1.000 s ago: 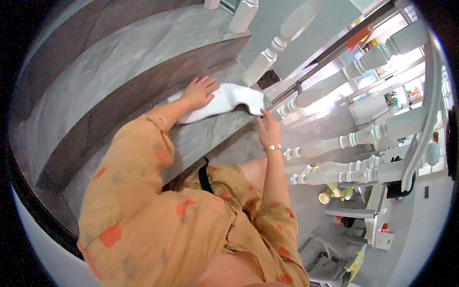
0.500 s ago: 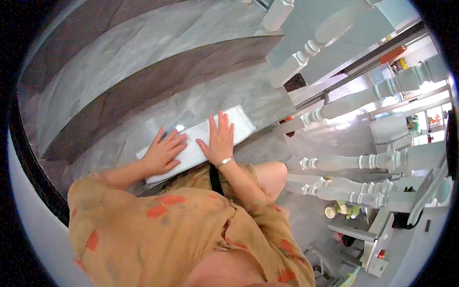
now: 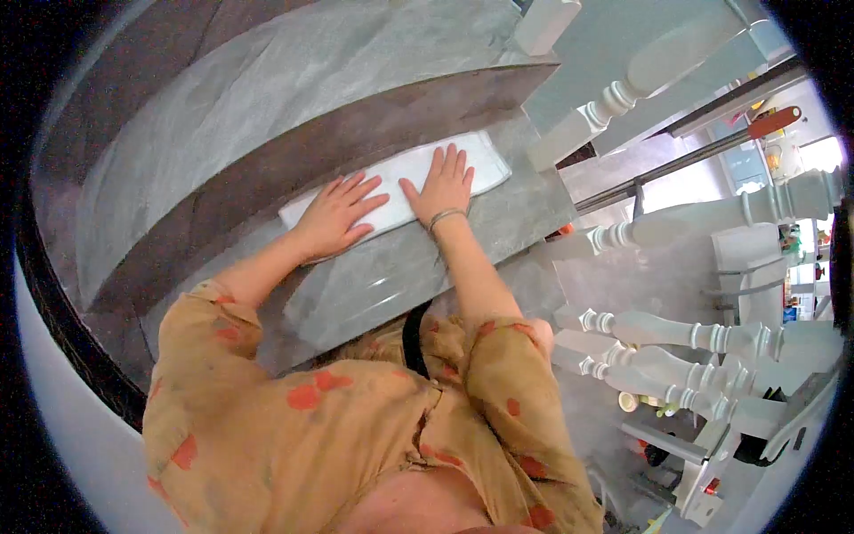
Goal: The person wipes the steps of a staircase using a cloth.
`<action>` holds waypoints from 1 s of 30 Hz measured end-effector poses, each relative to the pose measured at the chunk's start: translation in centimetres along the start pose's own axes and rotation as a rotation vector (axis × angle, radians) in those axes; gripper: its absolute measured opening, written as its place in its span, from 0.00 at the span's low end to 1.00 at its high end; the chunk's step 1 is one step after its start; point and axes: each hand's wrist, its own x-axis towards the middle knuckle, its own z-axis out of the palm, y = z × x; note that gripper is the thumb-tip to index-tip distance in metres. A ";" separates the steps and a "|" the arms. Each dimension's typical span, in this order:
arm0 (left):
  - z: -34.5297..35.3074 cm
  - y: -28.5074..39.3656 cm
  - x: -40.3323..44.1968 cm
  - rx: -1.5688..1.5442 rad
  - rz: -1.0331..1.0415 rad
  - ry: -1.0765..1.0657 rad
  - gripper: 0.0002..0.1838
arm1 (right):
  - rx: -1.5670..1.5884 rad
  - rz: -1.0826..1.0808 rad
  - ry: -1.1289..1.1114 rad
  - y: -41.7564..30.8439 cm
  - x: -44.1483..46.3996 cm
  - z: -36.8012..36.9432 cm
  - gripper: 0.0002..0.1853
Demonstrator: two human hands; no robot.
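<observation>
My two grips, left grip [image 3: 336, 216] and right grip [image 3: 442, 189], are open, palms down with fingers spread, both pressing on one white cloth [image 3: 398, 171]. The cloth lies flat, lengthwise, on one grey stair tread [image 3: 382, 289], just beside the base of one darker riser [image 3: 338, 141]. One bracelet [image 3: 447, 214] encircles my right wrist; at least four white balusters [image 3: 612, 100] stand beyond, to the right.

White cloth [image 3: 398, 208]; grey, seemingly marbled step [image 3: 356, 289].
</observation>
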 end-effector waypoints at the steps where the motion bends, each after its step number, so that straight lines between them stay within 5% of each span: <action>1: 0.2 -0.4 1.3 0.003 0.014 0.024 0.31 | -0.026 0.038 -0.046 0.6 1.4 -0.1 0.50; 20: 4.7 2.8 20.7 -0.098 0.155 0.233 0.30 | -0.109 0.443 -0.086 14.9 15.4 -0.4 0.47; 30: 4.3 3.9 18.9 -0.016 0.119 0.179 0.32 | -0.190 0.242 -0.051 13.2 11.6 -0.3 0.43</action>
